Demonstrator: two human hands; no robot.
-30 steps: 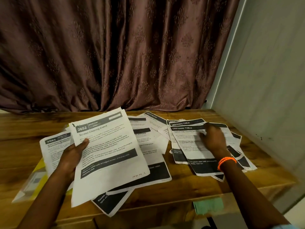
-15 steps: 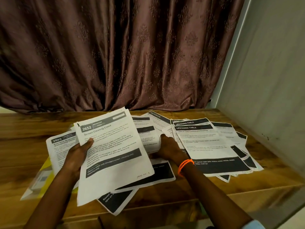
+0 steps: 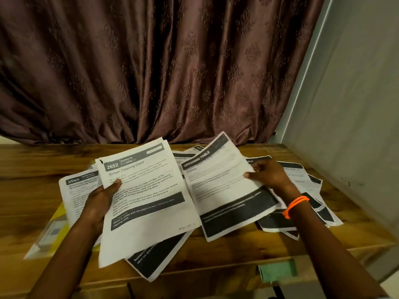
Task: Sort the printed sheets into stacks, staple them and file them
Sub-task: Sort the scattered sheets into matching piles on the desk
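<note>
My left hand (image 3: 101,199) grips a small stack of printed sheets (image 3: 146,199) above the table; its top page is headed "2652 Bedroom, Screen Cleaning Check". My right hand (image 3: 267,175), with an orange band at the wrist, pinches the right edge of a lifted sheet headed "Dressing Table" (image 3: 224,186), tilted just right of the stack. More printed sheets (image 3: 311,190) lie fanned out on the wooden table (image 3: 32,169) under and right of that hand. A sheet numbered 3565 (image 3: 75,190) shows behind my left hand. Another sheet (image 3: 155,257) pokes out below the stack.
A yellow and clear plastic folder (image 3: 51,229) lies at the table's left front under the papers. A green object (image 3: 278,270) sits below the table's front edge. A brown curtain (image 3: 151,72) hangs behind, and a grey wall (image 3: 349,104) closes the right side.
My right hand left the right-hand pile, passed by the middle, and now holds a "Dressing Table" sheet lifted off the table. My left hand still holds its stack.
</note>
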